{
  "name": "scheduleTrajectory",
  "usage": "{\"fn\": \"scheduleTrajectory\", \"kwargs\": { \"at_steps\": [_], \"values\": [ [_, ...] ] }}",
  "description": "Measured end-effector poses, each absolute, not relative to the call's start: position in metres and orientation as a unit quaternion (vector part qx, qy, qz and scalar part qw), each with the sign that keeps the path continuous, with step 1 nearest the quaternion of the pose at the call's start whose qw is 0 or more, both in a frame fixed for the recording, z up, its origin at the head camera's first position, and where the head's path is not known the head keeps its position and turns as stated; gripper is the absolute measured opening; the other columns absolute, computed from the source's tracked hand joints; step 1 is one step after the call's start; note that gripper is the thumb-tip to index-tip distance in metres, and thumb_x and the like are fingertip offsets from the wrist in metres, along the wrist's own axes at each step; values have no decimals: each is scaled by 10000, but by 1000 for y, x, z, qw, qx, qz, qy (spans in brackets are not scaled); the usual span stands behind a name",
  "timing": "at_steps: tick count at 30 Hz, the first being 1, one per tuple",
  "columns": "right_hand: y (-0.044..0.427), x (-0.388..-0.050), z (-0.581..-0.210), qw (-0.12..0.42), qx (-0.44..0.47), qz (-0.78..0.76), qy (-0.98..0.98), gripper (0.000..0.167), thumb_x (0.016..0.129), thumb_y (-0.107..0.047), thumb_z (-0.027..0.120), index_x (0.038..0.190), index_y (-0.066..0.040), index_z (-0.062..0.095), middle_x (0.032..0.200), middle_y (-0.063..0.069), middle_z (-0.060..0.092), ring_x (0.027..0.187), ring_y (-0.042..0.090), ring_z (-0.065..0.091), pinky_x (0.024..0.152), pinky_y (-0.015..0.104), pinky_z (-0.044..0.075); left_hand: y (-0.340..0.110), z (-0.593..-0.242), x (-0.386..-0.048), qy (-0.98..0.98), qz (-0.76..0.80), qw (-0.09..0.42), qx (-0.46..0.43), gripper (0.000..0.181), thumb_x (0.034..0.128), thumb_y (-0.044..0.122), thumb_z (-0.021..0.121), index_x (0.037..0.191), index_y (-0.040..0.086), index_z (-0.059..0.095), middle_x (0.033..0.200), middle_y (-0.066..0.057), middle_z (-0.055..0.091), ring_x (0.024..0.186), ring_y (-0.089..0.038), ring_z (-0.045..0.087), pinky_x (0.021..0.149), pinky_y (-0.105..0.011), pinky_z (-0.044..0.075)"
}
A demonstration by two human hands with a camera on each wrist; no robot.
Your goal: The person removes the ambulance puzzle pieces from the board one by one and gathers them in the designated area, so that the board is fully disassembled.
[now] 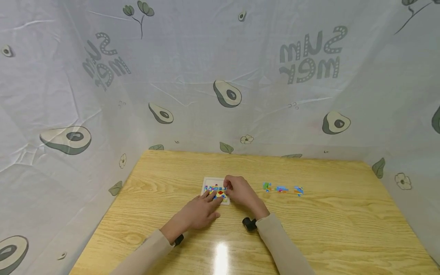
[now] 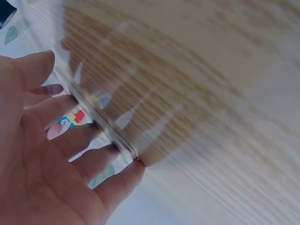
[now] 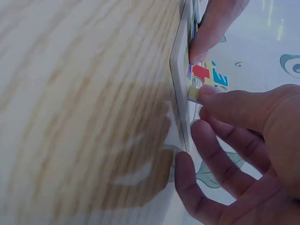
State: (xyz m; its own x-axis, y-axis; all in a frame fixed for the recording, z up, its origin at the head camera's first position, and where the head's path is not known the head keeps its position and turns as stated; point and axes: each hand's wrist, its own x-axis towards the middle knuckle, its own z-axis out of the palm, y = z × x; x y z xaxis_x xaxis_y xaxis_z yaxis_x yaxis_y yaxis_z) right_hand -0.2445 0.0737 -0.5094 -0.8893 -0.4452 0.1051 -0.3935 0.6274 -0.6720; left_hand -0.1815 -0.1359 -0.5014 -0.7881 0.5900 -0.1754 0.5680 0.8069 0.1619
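Left hand (image 1: 199,212) splays its fingers over the puzzle board (image 1: 214,180); right hand (image 1: 240,192) pinches a red-marked puzzle piece (image 3: 201,72) at the board's right side, and three loose pieces (image 1: 281,189) line the counter (image 1: 343,221) sideways, rightward, nearer that right hand!

A square puzzle board (image 1: 214,179) with a pale border lies flat, its recess partly filled with brightly coloured pieces in blue, yellow and red. The left hand (image 1: 199,213) comes over the board's near edge, fingers spread, fingertips on it. Above the board's right part, the right hand (image 1: 240,191) pinches a red-and-teal puzzle section (image 3: 201,72), tilted up from the surface; whether it is one piece or several is unclear. Three loose pieces (image 1: 281,189), mostly blue, green and orange, lie in a row right of the board.
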Motion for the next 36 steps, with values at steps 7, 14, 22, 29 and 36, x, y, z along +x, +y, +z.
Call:
{"fn": "scheduleTrajectory", "kwargs": {
  "at_steps": [7,14,22,29,36],
  "values": [
    [74,-243,-494,-14,-194,-392,899,90,970,-64,747,953,-133,692,872,-19,687,796,115,600,738,294,535,-135,-504,-180,946,54,110,302,570,1103,419,524,1610,166,454,1687,-167,394,1550,-432,399,1169,-616,469],
    [89,-241,-474,-29,-177,-424,888,68,976,-60,739,1013,-110,710,958,29,727,892,170,692,831,368,621,-135,-505,-181,945,67,110,301,560,1113,423,495,1613,174,451,1687,-169,391,1555,-432,391,1183,-624,452],
    [116,-234,-465,-15,-135,-441,887,210,995,-119,732,1195,-55,721,1020,82,721,906,209,709,823,393,618,-138,-505,-183,942,70,122,303,574,1122,442,459,1633,185,414,1706,-166,356,1576,-427,353,1212,-608,426],
    [144,-227,-462,-28,-97,-445,890,178,988,-133,743,1149,-58,748,1012,104,748,890,212,715,792,360,612,-136,-504,-181,943,65,108,309,581,1122,448,455,1629,167,418,1704,-178,357,1571,-438,356,1199,-612,437],
    [172,-220,-461,-42,-98,-447,888,165,989,-120,735,1142,-65,764,1004,99,762,883,217,722,757,269,579,-134,-503,-181,945,57,103,304,588,1115,460,466,1625,170,425,1706,-167,360,1569,-428,365,1188,-606,450]
  ]
}}
